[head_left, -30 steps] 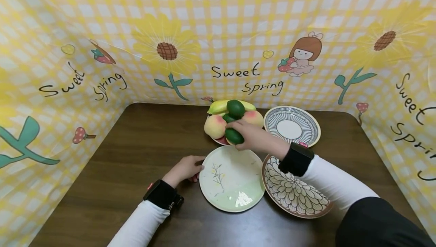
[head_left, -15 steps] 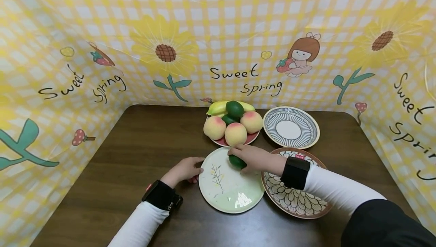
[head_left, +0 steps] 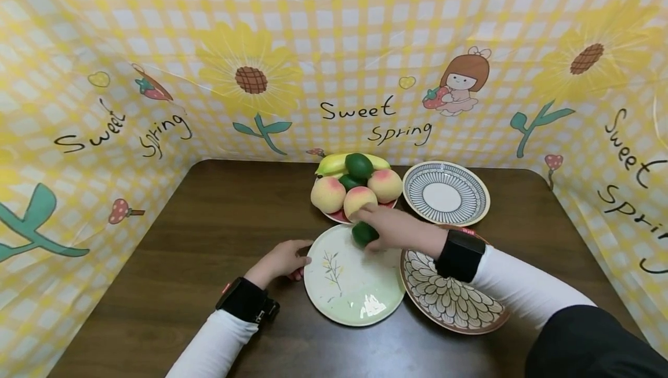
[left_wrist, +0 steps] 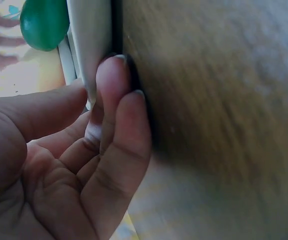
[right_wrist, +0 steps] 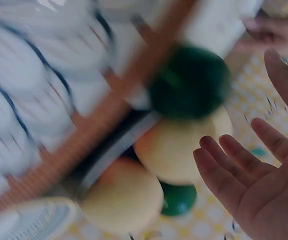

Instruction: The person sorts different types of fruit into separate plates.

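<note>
My left hand (head_left: 280,263) pinches the left rim of a pale green plate (head_left: 334,302) with a painted sprig. In the left wrist view its thumb lies over the rim (left_wrist: 86,45) and its fingers curl under it. A smooth dark green oval fruit (head_left: 363,235) is at the plate's far side. Over and beside that fruit is my right hand (head_left: 394,228), partly covering it in the head view. The right wrist view shows the right hand's fingers (right_wrist: 216,167) spread and apart from the green fruit (right_wrist: 189,85).
Behind stands a red plate (head_left: 338,215) piled with peaches (head_left: 327,195), bananas (head_left: 332,163) and green fruit (head_left: 359,165). A flower-patterned brown-rimmed plate (head_left: 454,297) adjoins on the right. A blue-and-white striped plate (head_left: 443,195) is at the back right.
My right hand has brought the green fruit from the fruit pile down to the pale green plate. Fruit and hand then shifted slightly toward the far rim. The left hand has stayed put.
</note>
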Motion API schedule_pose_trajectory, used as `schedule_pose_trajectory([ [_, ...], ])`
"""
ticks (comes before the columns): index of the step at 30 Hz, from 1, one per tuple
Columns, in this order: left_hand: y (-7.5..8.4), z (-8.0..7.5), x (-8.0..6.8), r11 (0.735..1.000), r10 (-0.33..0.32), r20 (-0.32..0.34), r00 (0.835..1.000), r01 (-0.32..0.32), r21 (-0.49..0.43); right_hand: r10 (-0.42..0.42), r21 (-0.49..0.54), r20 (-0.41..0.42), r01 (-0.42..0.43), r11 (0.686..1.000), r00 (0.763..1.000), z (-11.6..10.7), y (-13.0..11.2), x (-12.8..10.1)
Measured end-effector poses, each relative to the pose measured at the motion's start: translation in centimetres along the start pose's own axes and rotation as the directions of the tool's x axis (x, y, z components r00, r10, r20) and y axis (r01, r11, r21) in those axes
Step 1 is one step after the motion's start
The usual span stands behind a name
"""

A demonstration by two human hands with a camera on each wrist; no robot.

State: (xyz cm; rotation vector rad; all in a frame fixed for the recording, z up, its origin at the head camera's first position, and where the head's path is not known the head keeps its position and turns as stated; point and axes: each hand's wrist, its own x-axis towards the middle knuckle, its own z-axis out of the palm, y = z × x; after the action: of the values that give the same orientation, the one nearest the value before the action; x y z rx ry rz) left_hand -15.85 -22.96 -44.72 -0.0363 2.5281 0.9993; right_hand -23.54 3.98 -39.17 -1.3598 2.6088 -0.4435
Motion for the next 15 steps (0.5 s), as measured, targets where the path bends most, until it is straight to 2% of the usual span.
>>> schedule_pose_trajectory([
  [4, -0.3, -0.1, -0.2, 1.0, 0.001, -0.009, 1.0, -0.001, -0.002, 0.042, 0.036, -0.115, -0.038, 0.999, 0.992, -3.2, 0.0, 1.7],
  [8, -0.4, -0.1, -0.4, 1.0, -0.003, -0.015, 1.0, 0.003, -0.011, 0.135, 0.056, -0.199, -0.127, 0.99, 0.971, -5.4, 1.0, 4.5],
  [11, -0.3, 0.0, -0.3, 1.0, -0.012, -0.016, 1.0, 0.012, -0.021, 0.213, 0.069, -0.2, -0.203, 0.977, 0.957, -5.8, 2.4, 6.8],
  [15, -0.2, 0.1, 0.0, 1.0, -0.016, -0.016, 1.0, 0.016, -0.023, 0.305, 0.067, -0.157, -0.298, 0.952, 0.939, -5.2, 4.2, 9.0],
])
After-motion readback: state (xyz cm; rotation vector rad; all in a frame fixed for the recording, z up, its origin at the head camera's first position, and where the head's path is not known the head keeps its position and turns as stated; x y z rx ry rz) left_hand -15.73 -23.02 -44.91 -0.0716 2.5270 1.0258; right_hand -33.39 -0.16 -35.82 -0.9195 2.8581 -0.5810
